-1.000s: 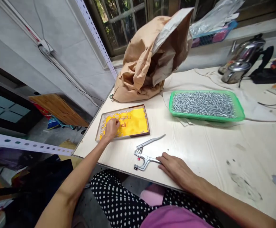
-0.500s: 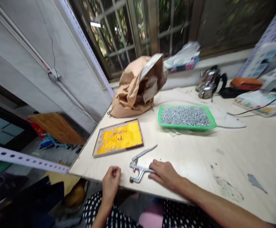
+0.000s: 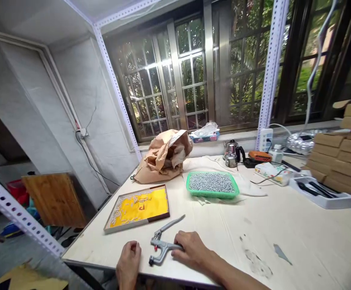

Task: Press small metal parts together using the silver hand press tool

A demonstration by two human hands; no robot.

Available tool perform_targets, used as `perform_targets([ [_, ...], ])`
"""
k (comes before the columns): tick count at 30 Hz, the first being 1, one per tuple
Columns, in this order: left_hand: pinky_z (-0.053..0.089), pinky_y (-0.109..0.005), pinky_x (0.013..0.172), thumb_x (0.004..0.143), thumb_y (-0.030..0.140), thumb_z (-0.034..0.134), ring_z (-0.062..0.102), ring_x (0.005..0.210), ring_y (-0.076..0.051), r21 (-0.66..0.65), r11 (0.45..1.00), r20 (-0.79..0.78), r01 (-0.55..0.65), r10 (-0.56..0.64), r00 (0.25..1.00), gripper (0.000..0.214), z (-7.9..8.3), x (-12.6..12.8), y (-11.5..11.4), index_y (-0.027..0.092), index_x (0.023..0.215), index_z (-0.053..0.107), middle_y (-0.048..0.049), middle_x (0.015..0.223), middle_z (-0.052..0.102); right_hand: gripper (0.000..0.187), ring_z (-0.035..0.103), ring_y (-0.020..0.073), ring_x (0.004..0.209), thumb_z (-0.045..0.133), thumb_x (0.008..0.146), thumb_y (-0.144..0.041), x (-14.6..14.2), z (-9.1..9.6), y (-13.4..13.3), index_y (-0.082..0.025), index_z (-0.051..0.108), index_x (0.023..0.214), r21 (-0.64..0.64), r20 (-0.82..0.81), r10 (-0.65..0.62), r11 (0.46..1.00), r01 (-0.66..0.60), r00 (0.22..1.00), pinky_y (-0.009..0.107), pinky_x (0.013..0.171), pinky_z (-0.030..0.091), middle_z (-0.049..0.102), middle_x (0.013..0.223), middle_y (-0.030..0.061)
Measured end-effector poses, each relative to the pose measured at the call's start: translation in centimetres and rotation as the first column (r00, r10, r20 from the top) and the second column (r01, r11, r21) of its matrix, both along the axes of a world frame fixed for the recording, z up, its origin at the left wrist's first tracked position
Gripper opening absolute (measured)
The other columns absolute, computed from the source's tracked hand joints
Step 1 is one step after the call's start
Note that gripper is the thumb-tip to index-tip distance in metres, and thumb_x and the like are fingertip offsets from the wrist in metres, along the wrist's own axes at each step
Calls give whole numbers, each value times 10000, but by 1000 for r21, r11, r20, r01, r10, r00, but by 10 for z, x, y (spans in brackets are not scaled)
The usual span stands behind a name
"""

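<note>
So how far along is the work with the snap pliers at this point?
Done: little shows as finished; no pressed pieces lie on the table. In hand: the right hand rests on the handle of the snap pliers, which lie flat on the table, and the left hand is curled closed beside them; what it holds is hidden. Left: the green tray is heaped with small metal parts, and the yellow-lined tray has more along its edge.

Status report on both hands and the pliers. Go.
Right hand resting on the lower handle of the snap pliers, flat on the table. Left hand curled beside them, contents hidden. Yellow tray beyond, apart; nothing between.
</note>
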State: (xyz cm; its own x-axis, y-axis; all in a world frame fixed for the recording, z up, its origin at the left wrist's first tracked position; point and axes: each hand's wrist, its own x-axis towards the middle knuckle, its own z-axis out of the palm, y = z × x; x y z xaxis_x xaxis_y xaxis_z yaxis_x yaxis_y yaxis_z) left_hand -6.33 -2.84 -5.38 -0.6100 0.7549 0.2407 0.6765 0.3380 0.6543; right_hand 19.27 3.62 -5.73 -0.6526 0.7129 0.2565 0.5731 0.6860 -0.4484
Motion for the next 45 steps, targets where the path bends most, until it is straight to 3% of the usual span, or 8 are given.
perform_targets([
  [9,489,-280,703,738,419,458,665,773,-216,163,986,-76,37,-24,997,218,-11,0,1,237,762,575,-45,807,674,232,611,176,810,609,843,-434,-1,-4,2,-227,643,943,43,17,-7,999,6,1000,272,661,335,692,919,13],
  [18,499,-330,719,718,477,443,671,814,-260,50,998,-61,28,-25,998,271,-13,-6,7,249,775,577,-49,830,685,304,622,190,839,571,862,-505,4,-10,7,-242,633,1002,96,25,10,995,-12,1000,284,657,353,686,962,14],
  [22,502,-339,689,682,525,501,687,805,-277,-47,998,63,35,-32,998,308,-6,-18,14,256,779,616,-17,787,711,294,618,176,824,550,888,-504,6,-7,9,-244,616,1010,118,46,15,993,-21,999,279,640,347,678,964,4],
  [26,504,-342,609,638,594,549,654,615,-256,-101,993,254,57,-30,967,445,11,-16,11,210,840,653,-10,652,687,216,596,163,813,534,923,-431,7,-4,7,-233,589,989,139,82,39,989,-50,996,273,620,332,664,964,4],
  [30,470,-266,521,626,555,617,619,617,-187,13,996,409,84,-82,909,472,31,2,-3,155,871,669,-61,819,711,149,556,159,813,475,967,-290,9,-2,4,-195,570,901,133,104,67,988,-81,992,276,664,342,641,925,36],
  [34,424,-210,473,618,506,693,585,602,-141,53,990,592,133,-138,794,439,35,16,-7,139,858,662,-46,796,681,205,525,149,765,421,1004,-284,13,-4,10,-183,567,902,135,87,73,987,-85,993,270,664,328,607,888,37],
  [38,442,-210,532,633,475,717,582,643,-140,34,974,634,223,-193,749,385,34,28,-12,134,809,688,-43,760,683,217,494,138,698,413,1010,-291,17,-3,10,-181,579,922,155,143,69,984,-91,987,272,599,282,596,891,35],
  [45,425,-240,571,680,464,677,581,629,-149,-77,916,580,394,-281,764,352,29,47,-5,129,783,712,-46,723,693,271,470,179,758,421,1006,-279,21,2,7,-172,610,843,338,220,56,932,-129,974,321,681,270,606,823,60],
])
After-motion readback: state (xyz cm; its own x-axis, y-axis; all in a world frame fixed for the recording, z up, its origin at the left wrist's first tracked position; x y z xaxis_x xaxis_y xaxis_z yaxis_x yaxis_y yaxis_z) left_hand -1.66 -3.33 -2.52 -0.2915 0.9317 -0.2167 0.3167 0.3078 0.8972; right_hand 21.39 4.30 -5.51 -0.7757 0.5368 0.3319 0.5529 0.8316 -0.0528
